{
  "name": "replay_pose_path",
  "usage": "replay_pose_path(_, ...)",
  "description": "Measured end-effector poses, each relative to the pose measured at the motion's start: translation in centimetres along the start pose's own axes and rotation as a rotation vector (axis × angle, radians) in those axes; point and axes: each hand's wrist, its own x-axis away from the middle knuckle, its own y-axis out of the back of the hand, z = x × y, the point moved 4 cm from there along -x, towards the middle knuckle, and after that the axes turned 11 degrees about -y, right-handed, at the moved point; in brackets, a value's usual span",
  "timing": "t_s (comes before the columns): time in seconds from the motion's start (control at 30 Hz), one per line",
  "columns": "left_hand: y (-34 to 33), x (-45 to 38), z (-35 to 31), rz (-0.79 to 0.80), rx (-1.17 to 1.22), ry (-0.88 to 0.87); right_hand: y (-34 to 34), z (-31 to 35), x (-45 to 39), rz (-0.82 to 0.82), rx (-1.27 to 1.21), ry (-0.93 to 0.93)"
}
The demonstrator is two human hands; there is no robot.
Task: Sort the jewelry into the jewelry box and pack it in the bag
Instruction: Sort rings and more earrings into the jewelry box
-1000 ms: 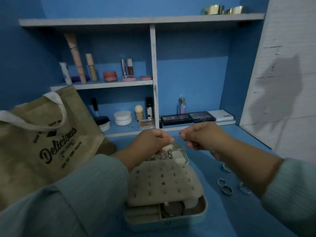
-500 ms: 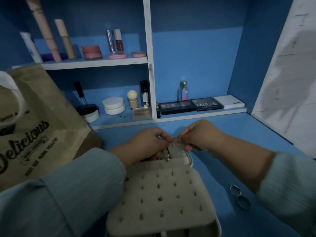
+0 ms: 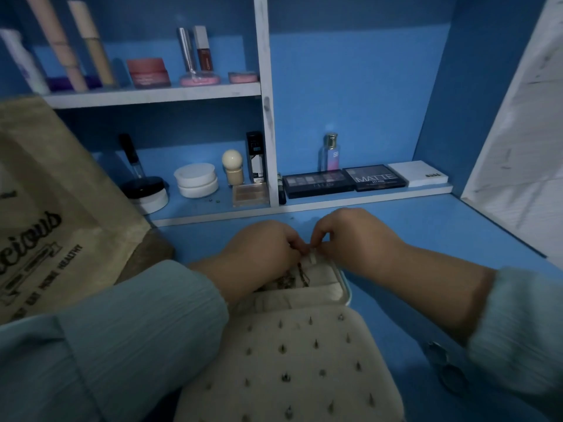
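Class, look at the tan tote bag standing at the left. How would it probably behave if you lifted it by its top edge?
The tote bag looks like coarse woven cloth, so it would probably sag and fold, not hold its shape. It seems light for its size. Its rough weave likely grips well, so it should not slip from fingers.

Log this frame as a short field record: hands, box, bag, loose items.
left hand: fingers curled over the far compartment of the jewelry box, pinching something small, too small to tell
right hand: fingertips pinched, meeting the left
earring panel: studded, nearest the camera
bag: at left, beside the box
rings: on the blue table, by the right sleeve
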Motion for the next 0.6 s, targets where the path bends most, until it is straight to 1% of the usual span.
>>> replay_pose_path(0.1,0.1,-0.1,-0.5,0.036,-0.086,-0.024,-0.1,0.4,0.1,0.023,0.139,0.017)
replay_pose_path(0.23,0.0,-0.5,-0.8,0.092,-0.175,-0.019,-0.6,0.7,-0.5,0.074,0.282,-0.035)
replay_pose_path(0.4,0.1,-1.0,-1.0,0.150,-0.182,0.058,-0.6,0.9,-1.1,0.127,0.317,-0.052)
replay_pose_path(0.5,0.5,-0.6,-1.4,0.208,-0.157,0.086,0.0,1.0,-0.5,0.165,0.338,0.004)
replay_pose_path(0.6,0.8,0.2,-1.5,0.242,-0.057,0.138,0.7,1.2,0.4,0.180,0.283,0.067)
